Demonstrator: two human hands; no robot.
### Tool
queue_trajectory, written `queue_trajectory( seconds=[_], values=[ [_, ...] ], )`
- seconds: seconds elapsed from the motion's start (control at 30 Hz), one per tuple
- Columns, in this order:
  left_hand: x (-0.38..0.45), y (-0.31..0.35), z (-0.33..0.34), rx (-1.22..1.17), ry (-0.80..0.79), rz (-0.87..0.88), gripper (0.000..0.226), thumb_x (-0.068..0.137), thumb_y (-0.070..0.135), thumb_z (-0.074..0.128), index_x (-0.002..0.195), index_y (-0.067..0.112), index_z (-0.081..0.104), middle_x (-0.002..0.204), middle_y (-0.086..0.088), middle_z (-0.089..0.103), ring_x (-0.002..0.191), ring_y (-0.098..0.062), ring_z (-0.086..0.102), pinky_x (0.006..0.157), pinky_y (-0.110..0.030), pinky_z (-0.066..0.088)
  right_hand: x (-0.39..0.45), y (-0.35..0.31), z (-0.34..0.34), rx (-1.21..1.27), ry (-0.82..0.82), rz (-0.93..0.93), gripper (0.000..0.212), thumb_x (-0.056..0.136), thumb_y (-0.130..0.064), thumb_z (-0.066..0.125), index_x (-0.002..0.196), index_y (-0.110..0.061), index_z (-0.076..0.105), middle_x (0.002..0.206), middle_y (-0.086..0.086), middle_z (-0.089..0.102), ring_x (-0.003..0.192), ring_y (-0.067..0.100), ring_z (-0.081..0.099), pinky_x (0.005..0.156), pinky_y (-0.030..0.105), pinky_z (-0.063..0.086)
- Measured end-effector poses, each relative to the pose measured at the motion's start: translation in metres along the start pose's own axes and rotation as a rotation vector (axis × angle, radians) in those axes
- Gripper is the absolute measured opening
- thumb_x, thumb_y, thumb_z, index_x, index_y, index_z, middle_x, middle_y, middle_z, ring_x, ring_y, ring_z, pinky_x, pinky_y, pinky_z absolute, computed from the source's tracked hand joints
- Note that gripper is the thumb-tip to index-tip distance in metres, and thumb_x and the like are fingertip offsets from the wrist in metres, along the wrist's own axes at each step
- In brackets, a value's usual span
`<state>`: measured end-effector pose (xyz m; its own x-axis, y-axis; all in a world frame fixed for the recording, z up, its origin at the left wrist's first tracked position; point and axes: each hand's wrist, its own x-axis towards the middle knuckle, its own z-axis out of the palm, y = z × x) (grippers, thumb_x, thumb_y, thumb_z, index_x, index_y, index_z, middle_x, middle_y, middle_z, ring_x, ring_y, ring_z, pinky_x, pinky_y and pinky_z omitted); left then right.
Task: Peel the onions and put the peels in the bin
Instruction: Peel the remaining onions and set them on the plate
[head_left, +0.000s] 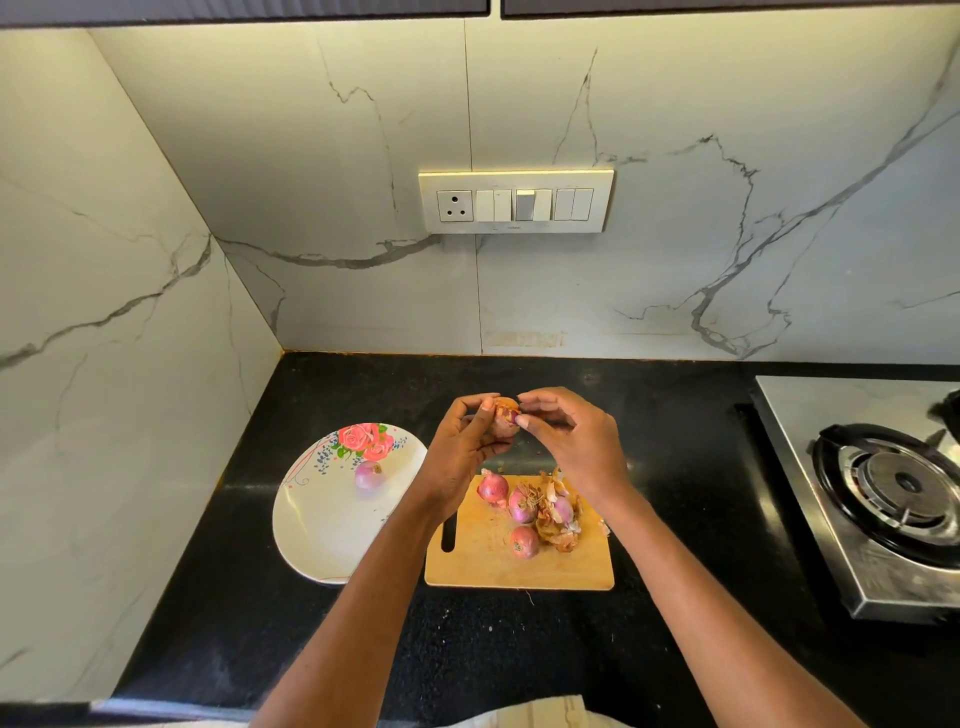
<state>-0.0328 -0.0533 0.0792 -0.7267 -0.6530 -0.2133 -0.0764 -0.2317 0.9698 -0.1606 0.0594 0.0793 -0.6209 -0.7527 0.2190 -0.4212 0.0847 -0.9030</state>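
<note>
The person is in the middle of peeling, judging by how things lie: one onion (503, 422) is held up above the black counter (322, 613), just beyond the far edge of the wooden cutting board (478, 558). The left hand (462, 447) cups it, fingers and thumb curled round its left and under side, while the right hand (566, 436) pinches at the dry skin on the onion's upper right with its fingertips drawn close together. The onion's axis seems to run roughly up and away from the person, one end tipped toward the wall, though the fingers hide too much to be sure which end is root and which is stem. On the board lie four more onions (523, 541) beside a heap of loose peels (556, 527); one peeled onion (369, 475) sits on the flowered plate (317, 535) to the left. No bin is in sight. The next move probably calls for tearing that flap of skin down along the bulb, turning the onion in the left hand so each fresh strip comes under the right fingertips.
</note>
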Motion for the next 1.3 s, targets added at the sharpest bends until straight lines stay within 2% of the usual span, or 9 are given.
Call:
queue_trajectory(
  seconds=[0.13, 0.33, 0.47, 0.53, 0.67, 0.83, 0.93, 1.13, 1.3],
  values=[
    [0.001, 0.001, 0.003, 0.05, -0.009, 0.025, 0.028, 0.104, 0.031, 0.047, 0.129, 0.021, 0.055, 0.123, -0.005, 0.066, 0.108, -0.021, 0.069, 0.089, -0.027, 0.058, -0.002, 0.003, 0.002, -0.027, 0.094, -0.03, 0.027, 0.087, -0.021, 0.078, 0.112, -0.02, 0.069, 0.1, -0.012, 0.074, 0.096, -0.001, 0.07, 0.082, 0.014, 0.056],
    [-0.002, -0.002, 0.0, 0.044, -0.041, 0.015, 0.032, 0.106, 0.028, 0.042, 0.133, 0.017, 0.056, 0.126, -0.008, 0.065, 0.109, -0.019, 0.068, 0.087, -0.025, 0.057, -0.003, 0.003, 0.004, -0.082, 0.065, -0.07, 0.025, 0.091, -0.014, 0.074, 0.11, -0.017, 0.059, 0.098, -0.009, 0.068, 0.093, -0.002, 0.067, 0.078, 0.01, 0.053],
    [-0.004, -0.003, 0.003, 0.035, -0.077, 0.001, 0.029, 0.107, 0.028, 0.04, 0.13, 0.022, 0.058, 0.122, -0.005, 0.067, 0.106, -0.017, 0.069, 0.088, -0.024, 0.056, 0.001, 0.012, -0.004, -0.086, 0.13, -0.044, 0.017, 0.094, -0.01, 0.07, 0.108, -0.018, 0.064, 0.099, -0.009, 0.068, 0.094, -0.002, 0.065, 0.081, 0.013, 0.055],
    [-0.003, -0.003, 0.003, 0.031, -0.059, -0.001, 0.029, 0.107, 0.03, 0.041, 0.13, 0.022, 0.056, 0.121, -0.005, 0.067, 0.103, -0.016, 0.07, 0.087, -0.024, 0.057, 0.002, 0.015, -0.006, -0.11, 0.101, -0.057, 0.015, 0.096, -0.013, 0.067, 0.11, -0.019, 0.07, 0.103, -0.01, 0.07, 0.098, -0.001, 0.066, 0.084, 0.014, 0.055],
    [0.003, -0.003, 0.0, 0.038, 0.004, 0.007, 0.03, 0.104, 0.034, 0.047, 0.13, 0.019, 0.052, 0.123, -0.008, 0.066, 0.107, -0.021, 0.07, 0.091, -0.029, 0.058, 0.001, 0.008, -0.002, -0.101, -0.005, -0.123, 0.025, 0.093, -0.022, 0.071, 0.118, -0.018, 0.074, 0.111, -0.008, 0.072, 0.101, -0.002, 0.067, 0.084, 0.013, 0.055],
    [0.006, -0.002, 0.003, 0.076, 0.03, 0.057, 0.041, 0.095, 0.043, 0.052, 0.128, 0.019, 0.053, 0.12, -0.007, 0.067, 0.106, -0.021, 0.069, 0.094, -0.032, 0.057, 0.002, 0.006, -0.003, -0.218, 0.037, -0.257, 0.028, 0.089, -0.02, 0.076, 0.116, -0.013, 0.076, 0.108, 0.0, 0.075, 0.096, 0.005, 0.069, 0.081, 0.009, 0.053],
    [0.007, -0.001, 0.003, 0.087, 0.028, 0.07, 0.038, 0.096, 0.039, 0.054, 0.128, 0.018, 0.054, 0.118, -0.005, 0.069, 0.102, -0.018, 0.069, 0.09, -0.029, 0.057, 0.004, 0.006, -0.005, -0.255, 0.054, -0.297, 0.024, 0.089, -0.017, 0.077, 0.112, -0.012, 0.077, 0.102, 0.002, 0.076, 0.091, 0.008, 0.071, 0.078, 0.008, 0.053],
    [0.008, 0.001, 0.002, 0.099, 0.049, 0.07, 0.031, 0.098, 0.035, 0.054, 0.125, 0.019, 0.056, 0.119, -0.004, 0.068, 0.108, -0.021, 0.068, 0.094, -0.032, 0.057, 0.004, 0.003, -0.002, -0.271, 0.058, -0.311, 0.022, 0.089, -0.016, 0.076, 0.11, -0.009, 0.077, 0.101, 0.003, 0.076, 0.089, 0.009, 0.071, 0.078, 0.008, 0.053],
    [0.006, -0.004, 0.002, 0.124, 0.068, 0.084, 0.026, 0.104, 0.028, 0.051, 0.126, 0.016, 0.055, 0.116, -0.001, 0.067, 0.106, -0.017, 0.068, 0.092, -0.028, 0.058, -0.001, 0.003, 0.005, -0.273, 0.078, -0.297, 0.016, 0.088, -0.014, 0.077, 0.103, -0.007, 0.076, 0.096, 0.004, 0.074, 0.084, 0.009, 0.069, 0.076, 0.007, 0.053]
  ],
)
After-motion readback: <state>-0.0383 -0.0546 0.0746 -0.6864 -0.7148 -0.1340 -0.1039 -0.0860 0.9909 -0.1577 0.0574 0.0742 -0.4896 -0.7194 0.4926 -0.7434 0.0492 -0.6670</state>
